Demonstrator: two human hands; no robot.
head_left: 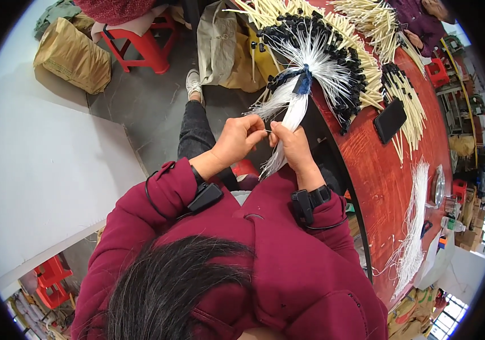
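Hands meet just off the desk edge, above the lap: the left hand has thumb and forefinger pinched together on a single thin white strand, and the right hand is closed around a hanging bundle of white strands, gripping it partway down. That one strand runs short and nearly level between the two hands, its long axis across the picture, left to right. The bundle runs the other way: long axis steep, from the blue tie up on the desk rim down past the right hand, its loose ends pointing toward the person's lap.

By the look of it, the step in hand is drawing one strand out of the bundle. The next move likely calls for a steady pull with the left while the right keeps its squeeze, so neighbouring strands don't come along.

Beyond the tie, the strands fan out to black end caps on the red desk. A dark phone lies further along, and loose white strands trail near the far edge. A red stool stands on the floor.
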